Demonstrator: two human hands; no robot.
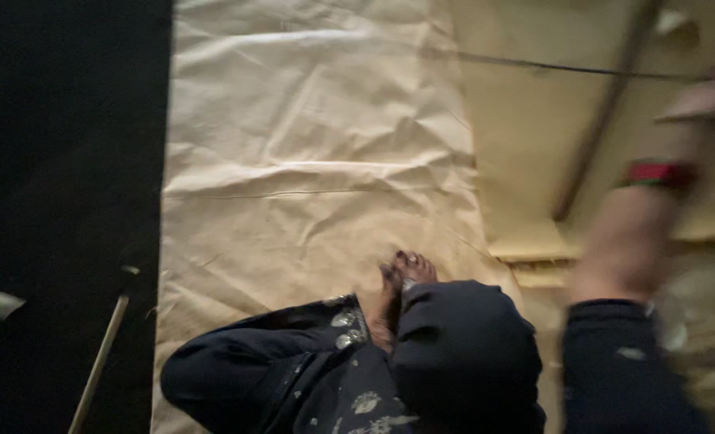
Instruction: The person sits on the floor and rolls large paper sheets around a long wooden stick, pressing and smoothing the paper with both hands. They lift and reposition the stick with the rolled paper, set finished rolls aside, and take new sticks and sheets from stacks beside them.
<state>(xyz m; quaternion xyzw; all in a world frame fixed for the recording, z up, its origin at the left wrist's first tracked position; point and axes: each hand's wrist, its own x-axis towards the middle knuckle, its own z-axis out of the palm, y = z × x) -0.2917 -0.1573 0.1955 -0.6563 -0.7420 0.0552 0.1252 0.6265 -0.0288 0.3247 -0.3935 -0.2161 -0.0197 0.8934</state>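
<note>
My right hand (pixel 707 100) is raised at the far right, badly blurred, with a red and black band (pixel 659 173) on its wrist and a dark sleeve (pixel 623 370) below. It is near the end of a thin dark line (pixel 550 66) that stretches left across a yellowish board (pixel 518 145). Whether the fingers hold that line cannot be told. A long dark rod (pixel 606 104) slants over the board close to the forearm. My left hand is out of sight. A wide creased sheet of brown paper (pixel 309 161) lies in front of me, with my bare foot (pixel 406 273) resting on it.
My knees in dark embroidered cloth (pixel 317 378) fill the bottom centre. A dark floor (pixel 60 161) runs along the left, with a pale wooden stick (pixel 100 362) and a small white scrap (pixel 2 304) on it. Stacked pale boards (pixel 534 257) sit at the paper's right edge.
</note>
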